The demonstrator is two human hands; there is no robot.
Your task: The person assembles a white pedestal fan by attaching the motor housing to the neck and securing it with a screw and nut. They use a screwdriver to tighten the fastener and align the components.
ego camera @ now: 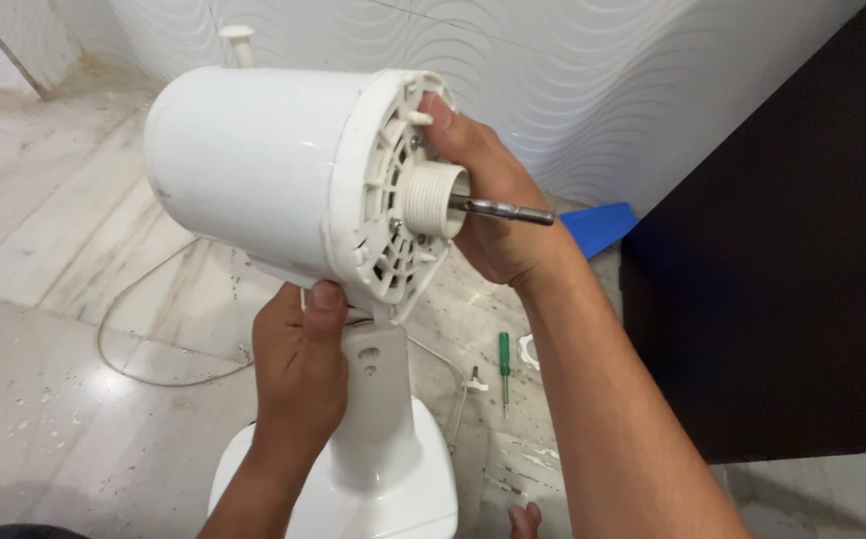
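Observation:
A white fan motor housing (243, 165) sits tilted on its white stand (378, 419), with no blades or guard on it. Its front plate shows a threaded white collar (431, 200) and a bare metal shaft (503, 210) pointing right. My right hand (488, 200) wraps around the front rim of the housing, thumb at the top edge, fingers behind the collar. My left hand (298, 369) grips the underside of the housing where it meets the stand's neck.
On the marble floor lie a green-handled screwdriver (504, 364), a small white plastic part (475, 381), a white ring piece (529, 351) and a white power cord (143, 374). A blue object (597, 225) rests by the tiled wall. A dark panel (782, 260) stands at right.

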